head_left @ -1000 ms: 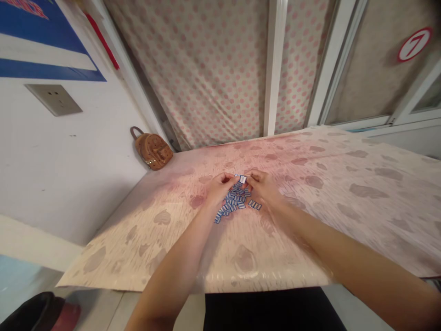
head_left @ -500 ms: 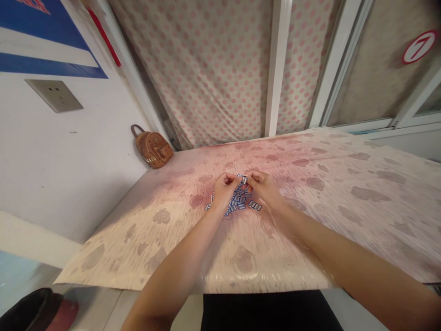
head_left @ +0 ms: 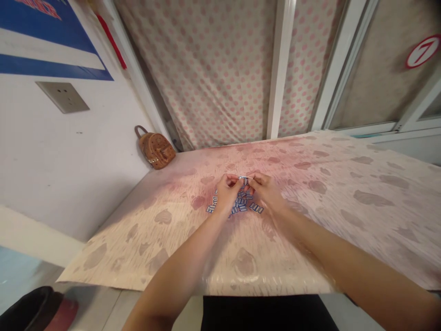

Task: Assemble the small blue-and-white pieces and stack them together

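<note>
My left hand [head_left: 226,189] and my right hand [head_left: 263,187] meet over the middle of the table. Between their fingertips they pinch a small flat piece [head_left: 245,177], which shows a thin white edge; its kind is too small to make out. Under and between the hands lies a loose pile of small blue-edged pieces with pale bars [head_left: 242,202], partly covered by my left hand and wrist. One similar piece [head_left: 256,208] rests at the right side of the pile, near my right wrist.
The table has a pale cloth with a leaf-like pattern [head_left: 244,261]. A small brown backpack-shaped bag [head_left: 157,150] stands at the far left corner by the wall. Dotted curtains [head_left: 213,69] hang behind the table. A dark and red container [head_left: 41,310] is on the floor at lower left.
The piece between my fingertips has tilted and now shows more of its edge. Both hands keep their pinch. The whole view has shifted slightly.
</note>
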A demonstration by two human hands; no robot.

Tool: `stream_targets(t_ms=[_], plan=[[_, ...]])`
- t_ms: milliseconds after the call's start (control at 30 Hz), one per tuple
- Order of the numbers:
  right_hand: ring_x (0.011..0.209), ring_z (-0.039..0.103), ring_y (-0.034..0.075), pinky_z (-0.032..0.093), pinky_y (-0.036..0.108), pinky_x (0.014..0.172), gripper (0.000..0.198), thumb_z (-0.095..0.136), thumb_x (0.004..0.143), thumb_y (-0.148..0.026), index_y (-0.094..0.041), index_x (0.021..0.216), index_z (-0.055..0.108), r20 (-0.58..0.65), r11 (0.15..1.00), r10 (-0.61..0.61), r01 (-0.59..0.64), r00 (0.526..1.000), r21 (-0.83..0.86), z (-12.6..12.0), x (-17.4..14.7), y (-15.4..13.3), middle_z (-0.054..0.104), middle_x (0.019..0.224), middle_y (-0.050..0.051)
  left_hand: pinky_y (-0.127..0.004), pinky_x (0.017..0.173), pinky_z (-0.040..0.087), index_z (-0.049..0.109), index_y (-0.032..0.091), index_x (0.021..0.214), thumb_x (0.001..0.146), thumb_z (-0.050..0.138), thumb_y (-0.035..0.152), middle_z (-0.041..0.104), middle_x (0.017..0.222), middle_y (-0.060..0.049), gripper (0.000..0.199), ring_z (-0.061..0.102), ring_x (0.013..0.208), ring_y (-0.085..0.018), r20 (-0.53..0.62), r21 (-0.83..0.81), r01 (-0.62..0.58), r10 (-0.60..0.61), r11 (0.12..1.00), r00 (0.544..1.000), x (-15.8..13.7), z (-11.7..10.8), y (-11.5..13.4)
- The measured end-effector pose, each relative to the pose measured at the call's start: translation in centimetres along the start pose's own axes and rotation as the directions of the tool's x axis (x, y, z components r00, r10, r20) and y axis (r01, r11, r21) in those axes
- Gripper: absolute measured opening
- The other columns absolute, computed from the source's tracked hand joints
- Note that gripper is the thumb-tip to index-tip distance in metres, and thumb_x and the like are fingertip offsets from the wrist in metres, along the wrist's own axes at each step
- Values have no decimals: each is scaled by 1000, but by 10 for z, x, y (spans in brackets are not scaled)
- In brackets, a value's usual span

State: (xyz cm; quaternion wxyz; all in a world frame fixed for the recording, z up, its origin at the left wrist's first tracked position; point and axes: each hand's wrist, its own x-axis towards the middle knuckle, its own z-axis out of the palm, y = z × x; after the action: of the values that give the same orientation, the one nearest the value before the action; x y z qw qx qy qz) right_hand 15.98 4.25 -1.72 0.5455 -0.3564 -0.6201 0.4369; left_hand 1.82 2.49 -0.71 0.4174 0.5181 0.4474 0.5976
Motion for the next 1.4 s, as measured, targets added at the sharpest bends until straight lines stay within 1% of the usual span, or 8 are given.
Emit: stream_targets(t_ms=[133, 233, 400, 700, 833, 933, 1233, 1400], plan=[[53, 57, 15, 48, 29, 55, 26, 60, 84, -48, -22, 80, 59, 8, 999, 6, -6, 1000, -34, 1, -1, -4, 65, 66, 1, -26, 74, 50, 66, 17, 92, 81, 69, 30, 69, 82, -3, 17, 64, 77, -15, 33, 37, 1, -2, 999, 999, 1, -1, 3], [60, 61, 17, 49, 30, 60, 26, 61, 85, -46, -24, 99, 60, -2, 996, -29, 29, 1000, -87, 1, -3, -8, 66, 75, 0, -26, 75, 50, 68, 16, 86, 81, 68, 27, 71, 85, -4, 12, 64, 79, -15, 1, 10, 15, -15, 1000, 1000, 3, -4, 4], [79, 64, 19, 50, 32, 73, 47, 68, 83, -34, -29, 128, 56, 48, 933, -159, 166, 986, -320, 0, -5, -11, 64, 96, 2, -26, 75, 52, 67, 17, 87, 78, 70, 26, 70, 84, -2, 13, 65, 77, -15, -56, -99, 79, -84, 992, 995, 7, -6, 1], [76, 63, 19, 50, 33, 76, 23, 54, 91, -26, -25, 113, 61, 37, 893, -250, 245, 968, -378, -1, -6, -12, 64, 83, 1, -27, 74, 51, 66, 16, 85, 76, 74, 30, 66, 76, -1, 19, 62, 71, -13, 4, -142, 93, -94, 985, 996, 2, -5, 7], [74, 64, 19, 52, 32, 72, 31, 58, 89, -30, -25, 119, 55, 19, 930, -209, 205, 978, -304, -3, -4, -10, 64, 82, 1, -27, 74, 50, 64, 17, 83, 73, 77, 31, 65, 75, 0, 22, 61, 69, -13, -3, -220, 92, -95, 971, 995, 1, -3, 6], [77, 64, 19, 51, 32, 74, 42, 62, 86, -27, -25, 127, 54, 58, 884, -255, 256, 965, -391, -3, -4, -11, 64, 90, 2, -27, 73, 49, 65, 17, 82, 72, 79, 32, 65, 76, 0, 23, 61, 69, -13, -32, -241, 73, -84, 968, 996, 2, -3, 5], [79, 64, 20, 51, 33, 75, 30, 58, 88, -23, -25, 118, 62, 71, 821, -308, 302, 949, -485, -3, -6, -19, 67, 91, 4, -27, 71, 48, 65, 16, 82, 73, 78, 29, 64, 73, 0, 20, 60, 67, -13, -20, -251, 94, -102, 963, 995, 2, -3, 9], [70, 64, 19, 51, 31, 68, 23, 59, 89, -33, -23, 109, 61, 14, 939, -194, 189, 981, -288, 0, -5, -15, 67, 79, 1, -26, 71, 48, 66, 16, 82, 74, 77, 32, 65, 76, 0, 21, 60, 69, -12, 2, -192, 35, -36, 981, 999, 1, -4, 9]])
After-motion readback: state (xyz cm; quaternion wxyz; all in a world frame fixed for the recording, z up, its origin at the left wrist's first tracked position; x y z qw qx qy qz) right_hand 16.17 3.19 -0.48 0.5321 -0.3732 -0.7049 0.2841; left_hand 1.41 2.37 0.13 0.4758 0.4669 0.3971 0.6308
